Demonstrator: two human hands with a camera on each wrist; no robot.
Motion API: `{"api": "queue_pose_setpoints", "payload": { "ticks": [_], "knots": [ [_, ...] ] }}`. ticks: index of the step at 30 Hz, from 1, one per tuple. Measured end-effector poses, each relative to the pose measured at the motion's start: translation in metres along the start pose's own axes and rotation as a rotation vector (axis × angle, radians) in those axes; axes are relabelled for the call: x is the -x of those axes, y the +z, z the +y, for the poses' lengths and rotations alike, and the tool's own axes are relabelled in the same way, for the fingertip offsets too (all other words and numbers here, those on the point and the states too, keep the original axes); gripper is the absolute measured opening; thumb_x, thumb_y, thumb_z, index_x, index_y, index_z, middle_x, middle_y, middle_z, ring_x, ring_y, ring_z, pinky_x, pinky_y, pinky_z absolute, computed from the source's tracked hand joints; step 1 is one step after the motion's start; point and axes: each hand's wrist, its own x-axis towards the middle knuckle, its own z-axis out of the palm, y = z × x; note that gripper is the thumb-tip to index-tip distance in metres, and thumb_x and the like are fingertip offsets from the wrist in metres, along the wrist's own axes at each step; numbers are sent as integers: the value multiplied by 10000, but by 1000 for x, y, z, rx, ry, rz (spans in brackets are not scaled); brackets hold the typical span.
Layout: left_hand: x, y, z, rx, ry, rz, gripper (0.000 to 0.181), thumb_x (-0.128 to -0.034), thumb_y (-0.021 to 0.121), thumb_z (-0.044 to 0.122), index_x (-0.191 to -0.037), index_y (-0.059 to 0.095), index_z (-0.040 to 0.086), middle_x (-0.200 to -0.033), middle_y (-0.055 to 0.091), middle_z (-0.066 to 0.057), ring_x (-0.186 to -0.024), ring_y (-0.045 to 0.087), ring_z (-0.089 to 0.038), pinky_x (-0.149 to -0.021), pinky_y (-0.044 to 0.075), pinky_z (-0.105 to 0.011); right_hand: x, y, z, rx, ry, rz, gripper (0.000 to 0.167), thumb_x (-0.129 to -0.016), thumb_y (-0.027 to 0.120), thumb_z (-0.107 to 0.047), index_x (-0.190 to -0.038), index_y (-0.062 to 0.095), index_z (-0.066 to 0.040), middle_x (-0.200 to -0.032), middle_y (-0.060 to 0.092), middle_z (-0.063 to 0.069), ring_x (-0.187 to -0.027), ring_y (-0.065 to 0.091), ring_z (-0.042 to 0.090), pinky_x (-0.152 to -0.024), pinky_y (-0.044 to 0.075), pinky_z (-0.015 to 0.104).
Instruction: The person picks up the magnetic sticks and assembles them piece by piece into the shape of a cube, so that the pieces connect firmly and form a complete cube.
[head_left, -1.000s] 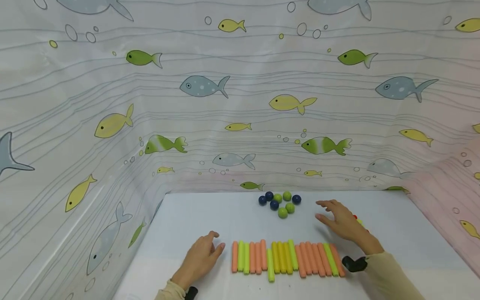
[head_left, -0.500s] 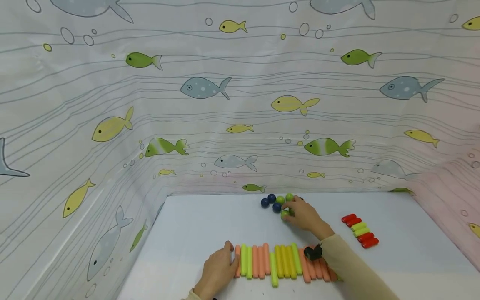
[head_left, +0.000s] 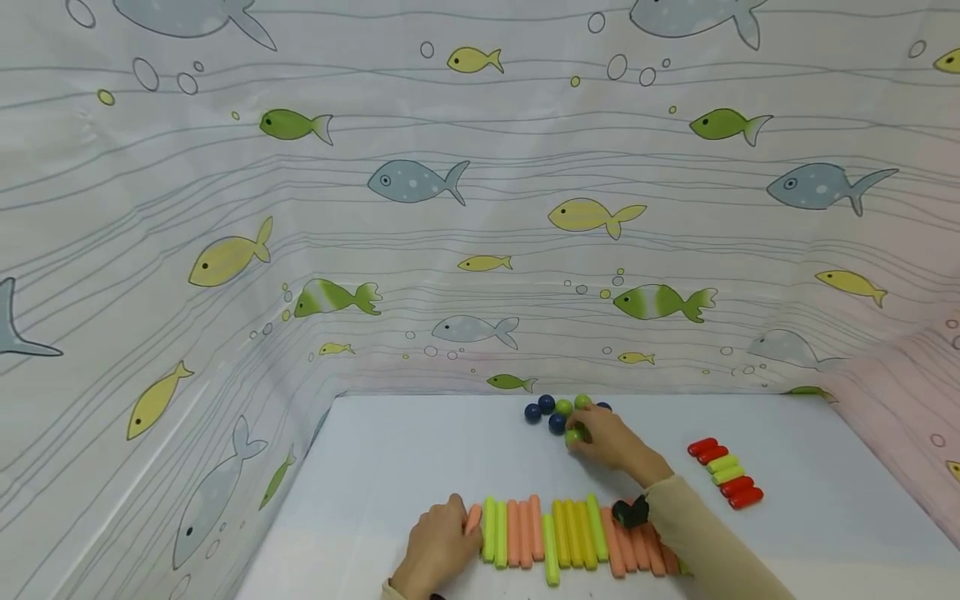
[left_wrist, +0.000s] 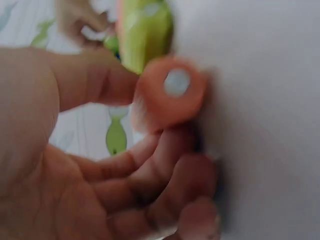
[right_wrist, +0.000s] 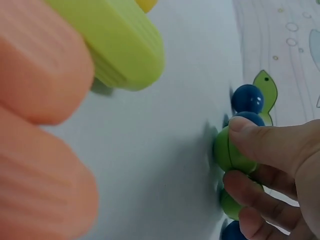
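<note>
Balls [head_left: 557, 423] are green and navy; long sticks [head_left: 573, 534] orange, lime, yellow.

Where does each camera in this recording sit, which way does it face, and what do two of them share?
Head: worn on the head, facing forward and down over the table; left hand, right hand and sleeves show.
Left wrist: on that wrist, facing the left hand pinching an orange stick; the right hand shows blurred beyond.
Right wrist: on that wrist, facing the right hand pinching a green ball; only that hand shows.
Shared: head and right wrist both show the right hand at that ball.
</note>
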Motion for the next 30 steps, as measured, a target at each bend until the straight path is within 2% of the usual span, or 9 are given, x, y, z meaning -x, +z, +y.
{"api": "queue_pose_setpoints", "payload": {
  "ticks": [3, 6, 12, 17, 21, 24, 27, 30],
  "knots": [
    [-8, -9, -9, 114, 11, -78, 166, -916, 686, 155, -819, 563, 100, -642, 525, 33, -519, 475, -93, -470, 356, -241, 1, 0, 1, -17, -14, -11, 241, -922, 830, -162, -1138, 755, -88, -1043, 689, -2, -886, 542, 136, -821, 510, 372],
    [-20, -16, -17, 241, 23, -148, 143, -963, 664, 169, -889, 606, 61, -643, 544, 33, -505, 474, -79, -471, 369, -238, 0, 0, 2, -48, -27, -22, 234, -947, 811, -170, -1162, 758, -94, -1068, 721, -10, -886, 564, 116, -801, 517, 325],
    [-49, -22, -24, 485, 5, -256, 236, -1051, 643, 226, -1090, 642, -7, -710, 615, -8, -488, 502, -110, -459, 399, -259, -5, 0, 1, -148, -108, -5, 245, -968, 785, -162, -1196, 754, -78, -1131, 755, 13, -936, 652, 139, -811, 566, 281],
    [-74, -15, -22, 598, -29, -281, 283, -1051, 654, 286, -1133, 670, 16, -687, 619, -10, -483, 500, -105, -435, 355, -225, -15, 3, -8, -279, -131, -11, 261, -993, 759, -178, -1229, 740, -67, -1129, 759, 41, -809, 662, 107, -719, 550, 230],
    [-91, -3, -18, 672, -59, -312, 276, -1045, 662, 324, -1122, 695, 61, -637, 600, 5, -457, 470, -82, -409, 330, -206, -26, 8, -20, -387, -141, -12, 281, -1008, 741, -175, -1256, 723, -45, -1142, 761, 112, -722, 710, 199, -633, 528, 229],
    [-98, 4, -16, 717, -42, -342, 282, -1048, 660, 324, -1128, 697, 56, -589, 559, 20, -439, 439, -69, -401, 320, -208, -34, 14, -30, -428, -163, -9, 293, -1003, 745, -162, -1254, 715, -13, -1149, 750, 157, -687, 717, 248, -598, 533, 235],
    [-103, 10, -16, 740, -5, -377, 303, -1058, 651, 327, -1140, 685, 37, -550, 515, 31, -419, 412, -49, -397, 311, -202, -41, 21, -39, -420, -185, -7, 291, -995, 756, -157, -1243, 719, -10, -1171, 742, 159, -629, 704, 192, -572, 540, 231],
    [-106, 14, -16, 754, 22, -390, 320, -1067, 640, 323, -1148, 674, 15, -633, 584, 51, -407, 375, -24, -397, 295, -190, -46, 27, -46, -424, -191, -27, 295, -987, 761, -143, -1244, 718, -3, -1210, 735, 167, -585, 678, 132, -552, 546, 234]
  ]
}}
